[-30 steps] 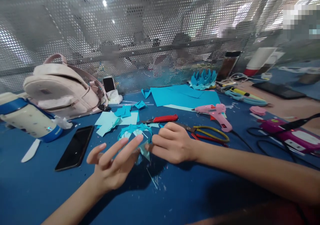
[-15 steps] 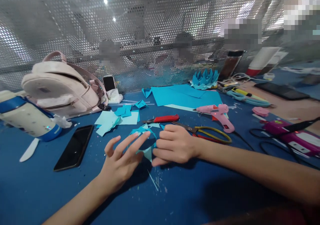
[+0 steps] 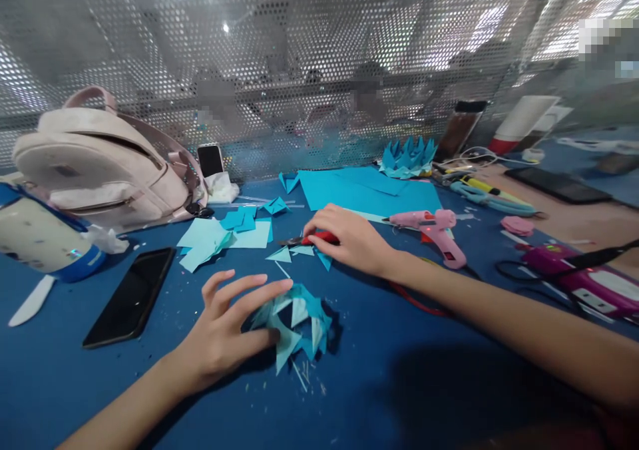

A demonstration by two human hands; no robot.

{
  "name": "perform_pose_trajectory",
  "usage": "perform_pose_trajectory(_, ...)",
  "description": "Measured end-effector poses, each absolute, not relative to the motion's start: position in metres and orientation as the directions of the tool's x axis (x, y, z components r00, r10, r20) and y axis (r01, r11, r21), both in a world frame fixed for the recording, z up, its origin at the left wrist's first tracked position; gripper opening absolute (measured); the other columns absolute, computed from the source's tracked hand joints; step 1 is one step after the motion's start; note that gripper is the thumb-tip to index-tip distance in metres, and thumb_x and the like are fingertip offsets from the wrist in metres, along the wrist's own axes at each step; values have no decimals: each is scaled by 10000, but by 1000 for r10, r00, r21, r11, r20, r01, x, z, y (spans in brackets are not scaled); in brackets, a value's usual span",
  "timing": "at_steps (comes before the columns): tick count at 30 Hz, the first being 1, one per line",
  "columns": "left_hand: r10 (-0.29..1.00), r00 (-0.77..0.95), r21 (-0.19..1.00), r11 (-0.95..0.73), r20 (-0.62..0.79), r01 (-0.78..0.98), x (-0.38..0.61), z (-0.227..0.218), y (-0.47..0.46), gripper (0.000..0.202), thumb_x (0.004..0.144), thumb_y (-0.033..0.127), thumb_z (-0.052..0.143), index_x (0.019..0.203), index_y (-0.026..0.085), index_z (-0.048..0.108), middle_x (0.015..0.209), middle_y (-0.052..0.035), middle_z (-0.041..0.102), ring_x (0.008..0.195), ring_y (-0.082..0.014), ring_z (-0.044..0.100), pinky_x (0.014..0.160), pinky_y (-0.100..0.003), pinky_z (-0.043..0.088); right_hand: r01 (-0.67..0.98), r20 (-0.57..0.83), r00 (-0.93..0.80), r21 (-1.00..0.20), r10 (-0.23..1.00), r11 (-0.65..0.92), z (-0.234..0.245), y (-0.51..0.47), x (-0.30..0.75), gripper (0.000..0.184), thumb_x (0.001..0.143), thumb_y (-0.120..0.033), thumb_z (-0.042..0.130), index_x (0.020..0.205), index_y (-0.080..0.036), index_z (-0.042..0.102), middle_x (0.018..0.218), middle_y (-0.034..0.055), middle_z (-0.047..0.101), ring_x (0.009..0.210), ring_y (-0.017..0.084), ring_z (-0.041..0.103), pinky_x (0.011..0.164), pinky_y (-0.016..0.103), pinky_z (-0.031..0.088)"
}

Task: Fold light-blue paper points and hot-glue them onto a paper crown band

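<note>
A ring of folded blue paper pieces (image 3: 319,320) lies on the blue tabletop, its points sticking out around a hollow middle. My left hand (image 3: 234,327) grips its left side between thumb and forefinger, the other fingers raised and spread. Farther forward, my right hand (image 3: 352,237) is closed over the red handle of a utility knife (image 3: 324,237), whose dark tip end points left. Small blue paper triangles (image 3: 280,255) lie just below that knife. Scissors with a red and yellow handle (image 3: 417,298) are mostly hidden under my right forearm.
Blue paper sheets (image 3: 319,194) and a finished-looking spiky paper ring (image 3: 408,159) sit at the back. A pink glue gun (image 3: 434,227) and purple power strip (image 3: 584,277) with cables are right. Phone (image 3: 130,297), bottle (image 3: 40,230) and backpack (image 3: 104,164) stand left.
My right hand has left the paper ring and moved forward onto the utility knife. The ring is now uncovered on its right side, with my left hand still at its left.
</note>
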State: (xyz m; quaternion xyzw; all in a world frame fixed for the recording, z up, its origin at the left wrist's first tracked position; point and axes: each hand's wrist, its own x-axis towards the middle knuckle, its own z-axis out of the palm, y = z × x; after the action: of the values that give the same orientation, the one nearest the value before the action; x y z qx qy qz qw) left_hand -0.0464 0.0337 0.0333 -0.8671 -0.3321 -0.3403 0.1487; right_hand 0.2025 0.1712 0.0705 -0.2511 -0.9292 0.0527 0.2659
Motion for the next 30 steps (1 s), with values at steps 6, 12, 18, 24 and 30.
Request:
perform_pose_trajectory(6, 582, 520, 96, -719, 625, 689, -48, 30, 42, 161, 801, 219, 762, 758, 372, 733, 1453, 48, 505, 1313, -291, 416, 1076, -561, 294, 421, 425, -678, -445, 600, 791, 59, 158, 197, 146, 912, -159, 528, 937, -174, 671, 884, 34, 671, 851, 163, 553, 757, 282, 403)
perform_pose_trajectory(12, 575, 533, 79, -723, 621, 687, -60, 24, 45, 165, 864, 192, 687, 791, 338, 715, 1433, 34, 540, 1298, -267, 447, 1087, -512, 289, 217, 311, -735, -735, 603, 643, 52, 129, 188, 164, 908, -136, 546, 895, -161, 707, 788, 15, 636, 696, 113, 545, 618, 226, 402)
perform_pose_trajectory(18, 627, 528, 105, -694, 572, 712, -71, 17, 43, 92, 893, 281, 663, 888, 355, 718, 1434, 54, 540, 1367, -257, 381, 1171, -475, 192, 235, 268, -684, -800, 679, 552, 39, 123, 184, 187, 858, -125, 615, 1029, -188, 658, 835, 10, 607, 691, 115, 515, 606, 228, 407)
perform_pose_trajectory(24, 694, 451, 88, -592, 561, 801, -76, 4, 48, 362, 839, 342, 715, 1197, 334, 660, 1414, -1, 549, 1398, -284, 329, 1167, -410, 275, 76, 409, -812, -634, 417, 770, 37, 120, 187, 98, 933, -157, 523, 932, -177, 618, 811, 15, 632, 731, 132, 524, 663, 258, 418)
perform_pose_trajectory(30, 678, 507, 100, -645, 532, 758, -76, 8, 50, 295, 817, 258, 718, 1075, 399, 700, 1427, 63, 537, 1404, -307, 327, 1163, -448, 281, 209, 245, -927, -292, 284, 934, 35, 115, 185, 262, 903, -112, 495, 1071, -200, 676, 787, 15, 576, 641, 161, 401, 541, 310, 289)
